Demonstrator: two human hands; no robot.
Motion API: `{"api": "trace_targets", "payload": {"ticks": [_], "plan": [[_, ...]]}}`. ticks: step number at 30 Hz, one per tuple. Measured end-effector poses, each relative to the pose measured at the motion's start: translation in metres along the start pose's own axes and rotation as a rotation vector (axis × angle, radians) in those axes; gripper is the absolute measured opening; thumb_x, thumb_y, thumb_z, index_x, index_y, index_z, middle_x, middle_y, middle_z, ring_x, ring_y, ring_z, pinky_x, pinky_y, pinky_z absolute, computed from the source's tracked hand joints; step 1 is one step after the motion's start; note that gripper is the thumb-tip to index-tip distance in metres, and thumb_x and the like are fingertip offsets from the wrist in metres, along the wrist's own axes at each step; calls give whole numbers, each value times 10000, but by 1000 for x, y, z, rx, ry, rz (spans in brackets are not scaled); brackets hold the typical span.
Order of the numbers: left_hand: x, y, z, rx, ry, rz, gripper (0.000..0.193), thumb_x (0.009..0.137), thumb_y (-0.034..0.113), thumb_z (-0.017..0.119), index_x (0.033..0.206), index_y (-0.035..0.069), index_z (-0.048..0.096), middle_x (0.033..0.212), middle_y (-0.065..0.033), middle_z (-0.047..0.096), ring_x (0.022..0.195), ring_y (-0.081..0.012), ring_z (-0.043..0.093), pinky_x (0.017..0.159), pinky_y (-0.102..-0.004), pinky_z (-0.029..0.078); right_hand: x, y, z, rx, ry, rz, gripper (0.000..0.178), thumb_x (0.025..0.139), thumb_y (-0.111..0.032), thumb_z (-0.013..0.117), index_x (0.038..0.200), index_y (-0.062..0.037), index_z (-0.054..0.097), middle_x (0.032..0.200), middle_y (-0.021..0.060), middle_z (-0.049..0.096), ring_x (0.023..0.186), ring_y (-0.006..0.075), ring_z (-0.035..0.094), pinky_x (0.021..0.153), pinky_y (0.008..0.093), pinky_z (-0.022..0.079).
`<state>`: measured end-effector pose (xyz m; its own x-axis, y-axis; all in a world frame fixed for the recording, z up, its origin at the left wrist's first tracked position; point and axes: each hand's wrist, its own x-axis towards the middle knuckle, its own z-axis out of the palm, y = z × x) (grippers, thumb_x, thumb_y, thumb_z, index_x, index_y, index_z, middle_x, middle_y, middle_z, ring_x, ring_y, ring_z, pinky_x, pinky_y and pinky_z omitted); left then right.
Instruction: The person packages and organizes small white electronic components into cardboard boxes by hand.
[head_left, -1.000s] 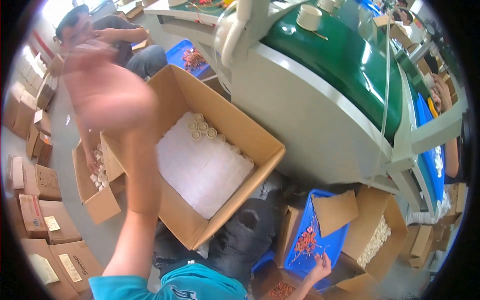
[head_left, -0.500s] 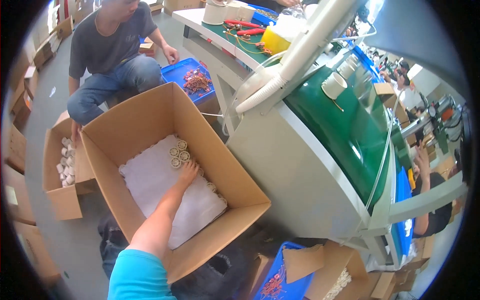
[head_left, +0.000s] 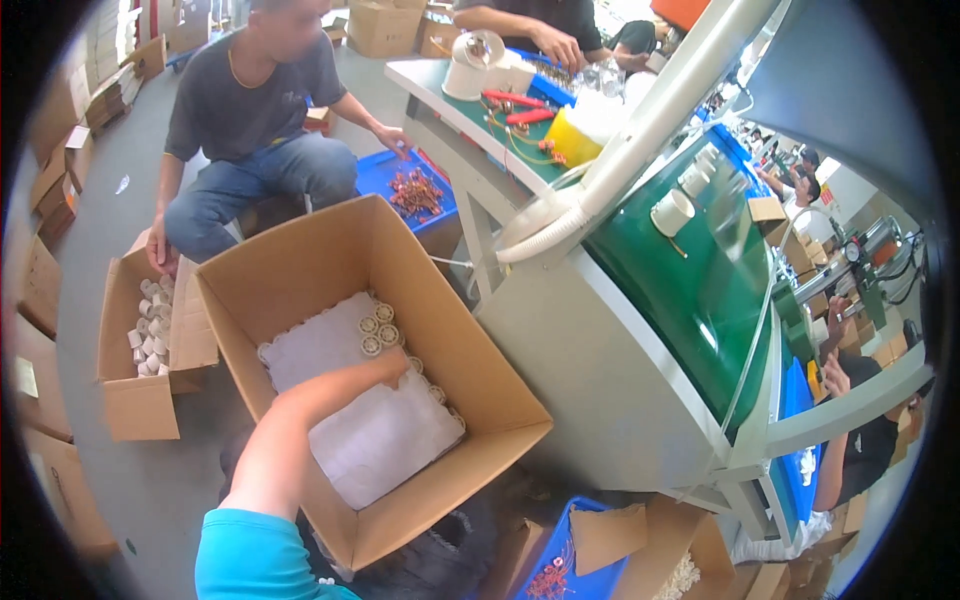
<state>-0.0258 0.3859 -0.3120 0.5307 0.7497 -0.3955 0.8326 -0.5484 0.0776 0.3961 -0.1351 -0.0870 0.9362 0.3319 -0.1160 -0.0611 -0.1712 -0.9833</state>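
Note:
My left hand (head_left: 392, 370) reaches into an open cardboard box (head_left: 480, 375), its forearm crossing a white sheet (head_left: 385, 450) that lies flat inside. The fingertips point down at the sheet's right edge and are mostly hidden, so I cannot see whether they hold anything. Just beyond the hand, several white round plastic pieces (head_left: 378, 328) with ribbed insides stand clustered on the sheet. Rims of similar pieces peek out along the sheet's edges. My right hand is out of view.
A crouching person (head_left: 255, 110) reaches into a smaller box of white cylinders (head_left: 150, 330) and over a blue tray (head_left: 375, 175) of reddish parts. To the right stands a green conveyor (head_left: 690, 290) carrying white cups. Another blue bin (head_left: 590, 570) sits at the bottom.
My left hand has shifted from beside the round pieces toward me along the sheet's right edge, its forearm now more bent. The whole view has shifted slightly.

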Motion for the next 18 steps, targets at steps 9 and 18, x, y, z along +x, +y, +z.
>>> {"api": "trace_targets", "payload": {"ticks": [9,18], "plan": [[-192,99,-127,-1062,-125,150,650,633,240,876,1180,4,616,1037,-104,696,945,-197,647,809,-326,533,-34,-38,79,181,-397,31,268,906,-22,638,1150,87,626,985,156,680,826,240,670,740,326,548],[-390,230,-168,-1662,435,374,586,678,180,859,1158,46,551,1345,-195,506,1284,-267,475,1023,-375,402,-144,-112,150,418,-1089,276,239,922,48,581,1145,126,619,1093,216,658,926,284,699,822,364,593]]}}
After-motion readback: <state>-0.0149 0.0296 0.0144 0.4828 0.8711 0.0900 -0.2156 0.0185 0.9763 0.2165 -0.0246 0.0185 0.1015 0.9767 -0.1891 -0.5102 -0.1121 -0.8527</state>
